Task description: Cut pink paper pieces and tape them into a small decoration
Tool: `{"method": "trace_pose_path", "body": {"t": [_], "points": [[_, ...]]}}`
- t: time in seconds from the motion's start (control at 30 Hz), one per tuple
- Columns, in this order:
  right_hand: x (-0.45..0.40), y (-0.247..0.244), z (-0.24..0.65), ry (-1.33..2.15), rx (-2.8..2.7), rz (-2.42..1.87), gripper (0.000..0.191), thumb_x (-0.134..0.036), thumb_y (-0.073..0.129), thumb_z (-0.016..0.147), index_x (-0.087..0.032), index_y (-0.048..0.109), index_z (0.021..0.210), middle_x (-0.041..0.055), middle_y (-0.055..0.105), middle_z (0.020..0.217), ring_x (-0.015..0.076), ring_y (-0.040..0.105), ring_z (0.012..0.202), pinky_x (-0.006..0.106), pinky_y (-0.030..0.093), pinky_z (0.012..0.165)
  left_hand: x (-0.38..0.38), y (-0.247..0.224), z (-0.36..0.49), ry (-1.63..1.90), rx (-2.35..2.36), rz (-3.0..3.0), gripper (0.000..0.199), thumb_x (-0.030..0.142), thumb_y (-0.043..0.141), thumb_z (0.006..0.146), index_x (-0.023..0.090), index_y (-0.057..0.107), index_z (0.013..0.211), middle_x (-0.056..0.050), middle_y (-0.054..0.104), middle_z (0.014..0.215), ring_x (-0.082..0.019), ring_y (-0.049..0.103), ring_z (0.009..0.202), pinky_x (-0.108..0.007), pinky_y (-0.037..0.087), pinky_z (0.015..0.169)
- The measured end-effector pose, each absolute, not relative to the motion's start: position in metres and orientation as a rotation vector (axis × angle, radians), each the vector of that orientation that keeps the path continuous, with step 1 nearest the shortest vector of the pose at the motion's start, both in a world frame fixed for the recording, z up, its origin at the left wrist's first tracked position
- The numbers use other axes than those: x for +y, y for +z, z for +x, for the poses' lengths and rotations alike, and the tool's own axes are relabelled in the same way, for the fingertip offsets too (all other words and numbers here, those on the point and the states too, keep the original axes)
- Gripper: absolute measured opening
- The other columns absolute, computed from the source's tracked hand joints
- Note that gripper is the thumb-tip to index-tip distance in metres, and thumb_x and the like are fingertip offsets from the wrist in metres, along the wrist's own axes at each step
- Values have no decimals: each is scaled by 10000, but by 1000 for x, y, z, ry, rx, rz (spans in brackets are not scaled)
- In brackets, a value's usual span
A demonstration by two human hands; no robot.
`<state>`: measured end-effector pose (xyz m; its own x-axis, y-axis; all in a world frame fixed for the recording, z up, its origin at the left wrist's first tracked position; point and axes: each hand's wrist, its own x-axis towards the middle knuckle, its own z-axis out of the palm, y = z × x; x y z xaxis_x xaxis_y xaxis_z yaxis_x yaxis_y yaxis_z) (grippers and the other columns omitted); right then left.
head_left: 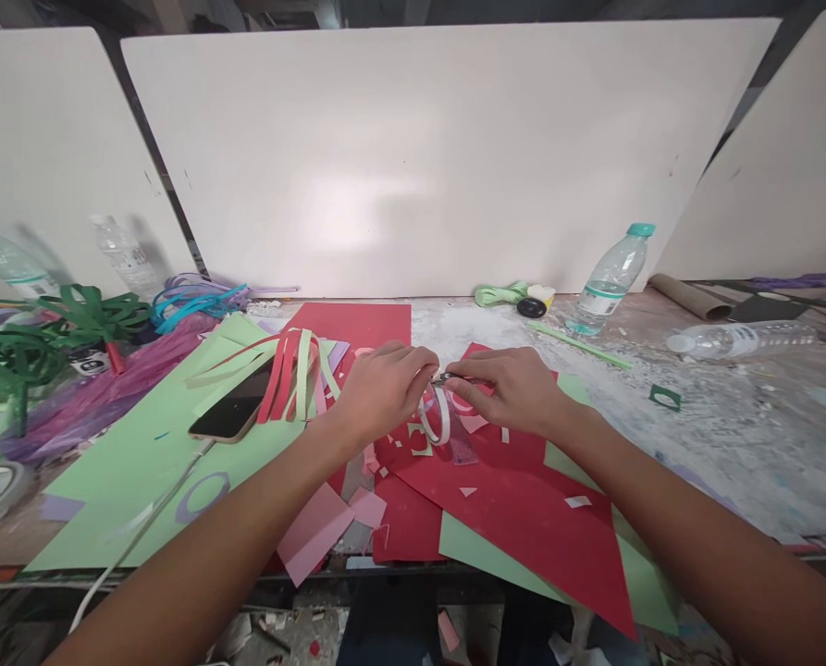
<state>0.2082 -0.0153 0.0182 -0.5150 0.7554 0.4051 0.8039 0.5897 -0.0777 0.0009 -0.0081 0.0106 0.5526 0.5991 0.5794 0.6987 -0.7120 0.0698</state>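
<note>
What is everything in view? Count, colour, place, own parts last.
Ring: 1, white, centre
Metal piece: 1, grey, centre
Scraps: many, mostly pink, centre
Red sheets: several, red, centre
Green sheets: several, light green, left and centre
Phone: 1, black, on green sheets
Cable: 1, white, at phone
Strips: many, red and green, at phone
Oval loop: 1, lilac, left
Plastic bag: 1, purple, left
Looped shapes: 2, dark green, left
Bundles: several, blue, green, purple, back
Round object: 1, black, back
Roll: 1, white, left edge
Bottles: 4, clear, two each side
Tube: 1, brown, right
Cutout: 1, dark green, right
Panels: 3, white, behind
Table: 1, whitish, beneath
Left hand: 1, bare, centre
Right hand: 1, bare, centre
</note>
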Motion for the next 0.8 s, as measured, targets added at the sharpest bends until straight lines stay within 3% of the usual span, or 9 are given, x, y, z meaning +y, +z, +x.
{"method": "trace_pose_path", "body": {"t": [0.8], "points": [[-16,19,207,-139,-2423,-1269,417,-493,373,917,-265,721,949,7,697,699,163,592,623,270,275,542,-10,12,3,-891,-1119,-2593,213,272,385,937,195,583,919,-13,696,839,-177,601,791,-294,382,615]]}}
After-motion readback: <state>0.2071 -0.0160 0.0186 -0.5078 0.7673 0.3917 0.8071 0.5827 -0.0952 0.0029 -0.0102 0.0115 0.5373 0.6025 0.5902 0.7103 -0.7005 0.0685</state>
